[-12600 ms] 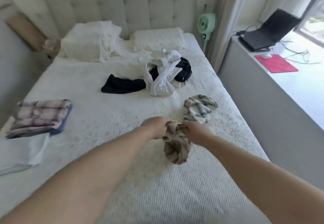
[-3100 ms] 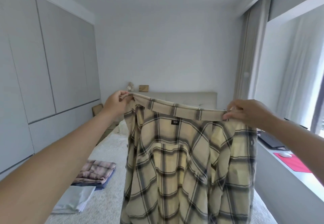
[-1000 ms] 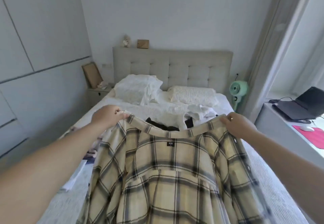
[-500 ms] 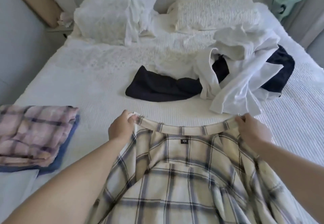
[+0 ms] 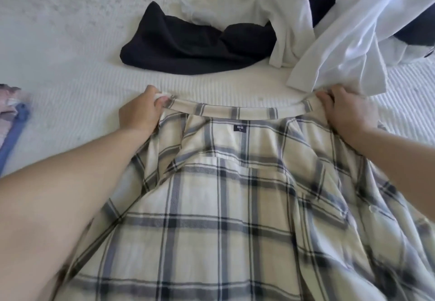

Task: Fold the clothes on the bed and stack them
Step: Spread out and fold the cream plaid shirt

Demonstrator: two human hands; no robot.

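A cream plaid shirt lies spread on the white bed, collar away from me, filling the lower half of the view. My left hand pinches the left end of the collar. My right hand grips the right end of the collar at the shoulder. Beyond the collar a dark garment lies crumpled. To its right is a heap of white clothes with more dark cloth under it. The edge of a folded stack, pink plaid over blue, shows at the far left.
Bare bedspread lies between the collar and the dark garment, and to the left between the shirt and the folded stack. A white sleeve of the heap hangs down close to my right hand.
The shirt has come down from held up in the air to flat on the bed. Both hands keep hold of the collar ends, and my view has moved closer and lower.
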